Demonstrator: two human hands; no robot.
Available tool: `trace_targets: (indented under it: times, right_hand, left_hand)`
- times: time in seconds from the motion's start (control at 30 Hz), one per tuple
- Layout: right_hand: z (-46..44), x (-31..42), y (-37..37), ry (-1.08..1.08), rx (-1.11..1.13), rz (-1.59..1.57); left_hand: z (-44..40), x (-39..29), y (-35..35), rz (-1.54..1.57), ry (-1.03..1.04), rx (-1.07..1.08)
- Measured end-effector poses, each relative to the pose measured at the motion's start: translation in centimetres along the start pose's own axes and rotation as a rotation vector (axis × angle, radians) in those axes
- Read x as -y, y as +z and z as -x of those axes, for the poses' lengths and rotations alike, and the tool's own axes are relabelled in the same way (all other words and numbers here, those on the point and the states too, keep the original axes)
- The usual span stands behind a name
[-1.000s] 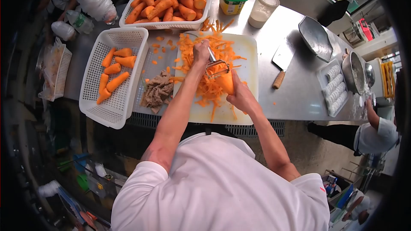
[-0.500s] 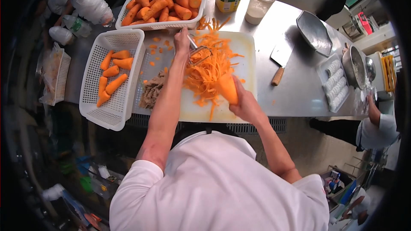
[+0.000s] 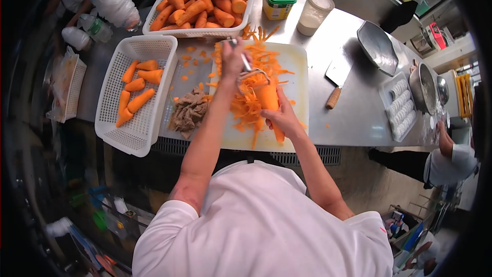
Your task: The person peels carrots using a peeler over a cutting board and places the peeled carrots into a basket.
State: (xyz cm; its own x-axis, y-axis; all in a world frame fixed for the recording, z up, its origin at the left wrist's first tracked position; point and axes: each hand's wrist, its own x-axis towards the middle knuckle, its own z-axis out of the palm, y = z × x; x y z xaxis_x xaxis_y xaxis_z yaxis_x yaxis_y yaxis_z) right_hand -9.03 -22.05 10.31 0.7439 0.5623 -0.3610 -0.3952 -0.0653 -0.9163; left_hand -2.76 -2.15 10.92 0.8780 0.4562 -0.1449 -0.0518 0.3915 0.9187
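Observation:
My left hand [image 3: 233, 61], slightly blurred, is closed on the handle of a metal peeler [image 3: 247, 66]. The peeler's head is at the upper end of a peeled orange carrot [image 3: 266, 97]; whether it touches is unclear. Fingers of my right hand [image 3: 284, 118] wrap round the carrot, whose narrow end points toward me. Beneath both hands, orange peelings [image 3: 246, 107] lie heaped on a white cutting board [image 3: 295, 84]. A crumpled brown cloth [image 3: 188, 113] rests just left of the board.
Left of the board is a white basket [image 3: 105, 97] with several peeled carrots; behind stands a fuller carrot basket [image 3: 195, 33]. A green-lidded tub [image 3: 279, 2], a clear container [image 3: 314, 13], a cleaver [image 3: 338, 74], a dark tray [image 3: 377, 46] and a person [image 3: 448, 161] are farther right.
My left hand has come back right with the peeler, from beyond the board's left edge to the carrot. The carrot is now held more upright in my right hand, its narrow end showing below.

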Motion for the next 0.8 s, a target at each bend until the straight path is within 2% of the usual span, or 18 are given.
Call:
trace_targets:
  times: [0.03,0.1,0.13,0.23,0.33,0.4,0.47,0.53,0.57,0.6,0.67,0.73,0.8]
  right_hand:
    - [0.1,-0.2,0.3,0.001,0.011,0.004]
    - [0.4,-0.5,0.8,0.015,0.039,0.15]
    - [0.4,-0.4,0.9,0.018,0.045,0.152]
    - [0.0,0.6,0.8,0.027,0.005,0.232]
    - [0.2,0.9,0.0,0.06,0.05,0.258]
    - [0.1,1.0,-1.1,0.138,0.08,0.382]
    - [2.7,2.4,-1.0,0.078,0.121,0.451]
    - [3.6,2.7,-1.5,0.027,0.15,0.524]
    - [3.3,2.0,-1.8,-0.02,0.064,0.61]
    - [3.0,1.2,-1.7,-0.067,-0.025,0.69]
    - [1.6,0.5,-1.4,-0.086,-0.067,0.73]
    - [1.2,0.7,-0.7,-0.098,-0.091,0.788]
    - [1.6,1.3,-0.2,-0.067,-0.084,0.849]
  left_hand:
    - [0.0,0.4,0.4,0.002,0.005,-0.01]
    - [-0.2,1.4,0.6,-0.265,0.129,0.08]
    - [-1.7,2.5,-0.1,-0.218,0.126,-0.003]
    - [-3.7,4.7,-2.1,-0.123,0.025,-0.026]
    - [-4.5,6.2,-2.1,-0.107,-0.041,-0.017]
    - [-5.3,6.9,-2.4,-0.086,-0.078,-0.015]
    - [-6.9,7.7,-3.7,-0.302,0.04,-0.308]
    - [-7.8,6.1,-6.6,-0.232,0.015,-0.254]
    - [-7.9,5.3,-7.3,-0.176,-0.011,-0.197]
    - [-6.9,4.8,-6.3,-0.189,-0.019,-0.185]
    - [-3.8,3.3,-2.4,-0.192,0.073,-0.144]
    - [-1.4,3.7,0.6,-0.211,0.058,-0.12]
    - [-2.7,5.2,-0.1,-0.204,0.005,-0.085]
